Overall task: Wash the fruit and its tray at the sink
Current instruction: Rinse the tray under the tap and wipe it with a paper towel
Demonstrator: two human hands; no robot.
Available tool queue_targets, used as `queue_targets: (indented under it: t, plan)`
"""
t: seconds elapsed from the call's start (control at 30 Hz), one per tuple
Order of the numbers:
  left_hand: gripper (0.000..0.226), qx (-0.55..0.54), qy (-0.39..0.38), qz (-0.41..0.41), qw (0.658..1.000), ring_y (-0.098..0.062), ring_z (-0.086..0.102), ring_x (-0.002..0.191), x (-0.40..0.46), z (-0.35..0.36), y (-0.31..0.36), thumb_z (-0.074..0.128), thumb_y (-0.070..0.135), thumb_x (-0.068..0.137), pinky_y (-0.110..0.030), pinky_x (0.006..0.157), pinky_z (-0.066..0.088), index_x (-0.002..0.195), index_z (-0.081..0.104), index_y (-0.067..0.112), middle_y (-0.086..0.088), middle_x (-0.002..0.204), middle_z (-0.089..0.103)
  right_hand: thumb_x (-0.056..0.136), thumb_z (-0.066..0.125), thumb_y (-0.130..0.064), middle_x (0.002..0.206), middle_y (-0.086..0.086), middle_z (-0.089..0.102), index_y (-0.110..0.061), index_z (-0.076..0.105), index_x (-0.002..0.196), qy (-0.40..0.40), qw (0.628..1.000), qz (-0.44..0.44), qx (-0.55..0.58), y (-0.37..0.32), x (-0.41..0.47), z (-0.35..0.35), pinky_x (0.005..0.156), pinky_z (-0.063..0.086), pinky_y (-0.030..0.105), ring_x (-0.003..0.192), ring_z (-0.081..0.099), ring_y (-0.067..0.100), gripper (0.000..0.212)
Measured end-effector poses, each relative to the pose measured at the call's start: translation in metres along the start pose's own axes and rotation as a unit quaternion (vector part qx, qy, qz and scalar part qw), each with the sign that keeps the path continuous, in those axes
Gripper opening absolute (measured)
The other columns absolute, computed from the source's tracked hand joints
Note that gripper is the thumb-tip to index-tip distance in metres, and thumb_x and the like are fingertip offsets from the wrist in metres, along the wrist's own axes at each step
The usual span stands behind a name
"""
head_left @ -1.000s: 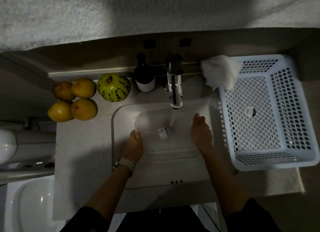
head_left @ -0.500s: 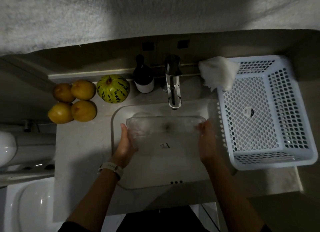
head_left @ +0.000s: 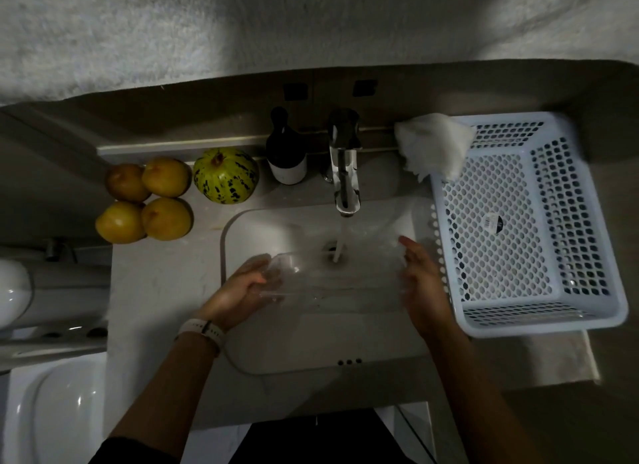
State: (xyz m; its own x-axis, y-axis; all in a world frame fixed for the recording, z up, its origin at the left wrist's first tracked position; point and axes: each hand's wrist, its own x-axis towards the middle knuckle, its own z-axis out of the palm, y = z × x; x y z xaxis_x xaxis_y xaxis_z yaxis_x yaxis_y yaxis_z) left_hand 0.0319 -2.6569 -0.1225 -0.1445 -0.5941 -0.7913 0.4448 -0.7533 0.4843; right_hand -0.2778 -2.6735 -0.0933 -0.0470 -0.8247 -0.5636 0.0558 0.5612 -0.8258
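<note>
While water runs from the tap (head_left: pixel 343 173) into the sink (head_left: pixel 242 325), I see the clear tray (head_left: pixel 332 283) held low in the basin between the two hands, hard to make out because it is transparent and the light is dim. The left hand (head_left: pixel 247 287) grips the tray's left end, fingers curled round its edge, with the tray's corner showing just beyond the fingertips. The right hand (head_left: pixel 420 283) sits at the tray's right end with its fingers straight and lying together, pointing away from me; I cannot tell for sure whether they press the tray or only lie beside it. The stream lands just beyond the tray, between the hands, closer to the right one, near the drain (head_left: pixel 330 247). A watch (head_left: pixel 204 332) wraps the left wrist. Beyond the left hand and further left, four pears (head_left: pixel 148 199) lie grouped on the counter (head_left: pixel 155 290), touching each other, and the striped melon (head_left: pixel 225 175) sits just to their right, apart from the tray. A dark bottle (head_left: pixel 286 152) stands between the melon and the tap. Just right of the right hand stands a white basket (head_left: pixel 539 228), close to the wrist, with a white cloth (head_left: pixel 434 150) draped over its far left corner.
</note>
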Motion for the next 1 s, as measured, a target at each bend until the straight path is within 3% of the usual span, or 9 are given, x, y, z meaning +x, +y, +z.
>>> queue_targets:
  t: [0.1, 0.2, 0.3, 0.4, 0.5, 0.73, 0.83, 0.9, 1.0]
  plan:
    - [0.042, 0.060, -0.018, -0.019, 0.998, -0.035, 0.061, 0.103, 0.003, -0.004, -0.005, 0.036, -0.021, 0.087, -0.043, 0.081, 0.057, 0.112, 0.051, 0.009, -0.016, 0.122, 0.056, 0.096, 0.039, 0.000, 0.115, -0.006, 0.046, -0.029, 0.040, 0.143, 0.018, 1.000, 0.012, -0.015, 0.003, 0.000, -0.001, 0.063, 0.045, 0.013, 0.091, 0.047, 0.003, 0.056]
    - [0.054, 0.197, 0.009, -0.013, 0.980, -0.035, 0.059, 0.115, 0.005, -0.003, -0.014, 0.054, -0.023, 0.082, -0.039, 0.086, 0.058, 0.128, 0.046, 0.004, -0.013, 0.131, 0.054, 0.094, 0.041, 0.008, 0.142, -0.007, 0.045, -0.031, 0.037, 0.145, 0.016, 0.999, 0.000, -0.042, 0.003, 0.000, -0.005, 0.089, 0.048, 0.025, 0.126, 0.045, 0.008, 0.064]
    - [0.060, 0.226, 0.049, 0.045, 0.972, -0.025, 0.062, 0.105, 0.004, 0.004, -0.023, 0.069, -0.017, 0.077, -0.027, 0.074, 0.060, 0.127, 0.045, 0.005, -0.014, 0.119, 0.059, 0.084, 0.039, 0.023, 0.148, -0.008, 0.043, -0.027, 0.033, 0.146, -0.005, 0.999, -0.022, -0.039, 0.004, -0.003, -0.005, 0.093, 0.048, 0.019, 0.133, 0.042, 0.002, 0.081]
    - [0.048, 0.182, 0.057, 0.120, 0.974, -0.024, 0.063, 0.090, 0.001, 0.012, -0.031, 0.059, -0.020, 0.082, -0.029, 0.070, 0.059, 0.115, 0.048, 0.013, -0.012, 0.101, 0.059, 0.082, 0.039, 0.026, 0.146, -0.008, 0.041, -0.021, 0.029, 0.147, 0.001, 0.997, -0.050, -0.063, 0.008, -0.004, -0.004, 0.086, 0.048, 0.012, 0.131, 0.042, -0.001, 0.081]
    - [0.040, 0.167, 0.051, 0.157, 0.972, -0.018, 0.063, 0.086, -0.004, 0.017, -0.038, 0.053, -0.010, 0.090, -0.032, 0.069, 0.057, 0.114, 0.047, 0.021, -0.004, 0.099, 0.058, 0.085, 0.038, 0.025, 0.145, -0.001, 0.042, -0.015, 0.030, 0.147, 0.030, 0.992, -0.075, -0.094, 0.015, -0.003, -0.002, 0.089, 0.048, 0.013, 0.131, 0.044, 0.008, 0.074]
    - [0.027, 0.180, 0.106, 0.207, 0.956, -0.024, 0.066, 0.097, -0.011, 0.016, -0.038, 0.047, 0.006, 0.100, -0.032, 0.073, 0.057, 0.123, 0.059, 0.017, -0.006, 0.109, 0.067, 0.094, 0.047, 0.007, 0.101, 0.004, 0.061, -0.007, 0.041, 0.138, 0.076, 0.981, -0.076, -0.159, 0.035, 0.011, 0.008, 0.079, 0.049, 0.023, 0.085, 0.059, 0.011, 0.047]
    - [0.027, 0.231, 0.138, 0.246, 0.931, -0.027, 0.062, 0.085, -0.019, 0.018, -0.028, 0.046, 0.010, 0.102, -0.048, 0.074, 0.055, 0.104, 0.059, 0.034, -0.006, 0.094, 0.062, 0.092, 0.049, 0.008, 0.092, 0.014, 0.064, -0.004, 0.041, 0.135, 0.068, 0.969, -0.100, -0.214, 0.042, 0.016, 0.016, 0.077, 0.052, 0.031, 0.081, 0.062, 0.022, 0.046]
    - [0.023, 0.279, 0.150, 0.277, 0.907, -0.037, 0.061, 0.083, -0.023, 0.018, -0.020, 0.046, 0.006, 0.100, -0.056, 0.072, 0.053, 0.100, 0.057, 0.027, -0.017, 0.095, 0.060, 0.089, 0.053, 0.011, 0.087, 0.014, 0.063, -0.010, 0.040, 0.133, 0.053, 0.974, -0.073, -0.206, 0.044, 0.017, 0.022, 0.077, 0.055, 0.035, 0.081, 0.064, 0.028, 0.050]
    - [0.027, 0.321, 0.184, 0.291, 0.882, -0.026, 0.068, 0.082, -0.029, 0.022, -0.012, 0.048, 0.001, 0.096, -0.046, 0.067, 0.058, 0.105, 0.057, 0.025, -0.012, 0.095, 0.065, 0.089, 0.053, 0.009, 0.079, 0.009, 0.060, -0.012, 0.040, 0.125, 0.040, 0.973, -0.045, -0.222, 0.049, 0.019, 0.031, 0.073, 0.056, 0.040, 0.076, 0.064, 0.030, 0.043]
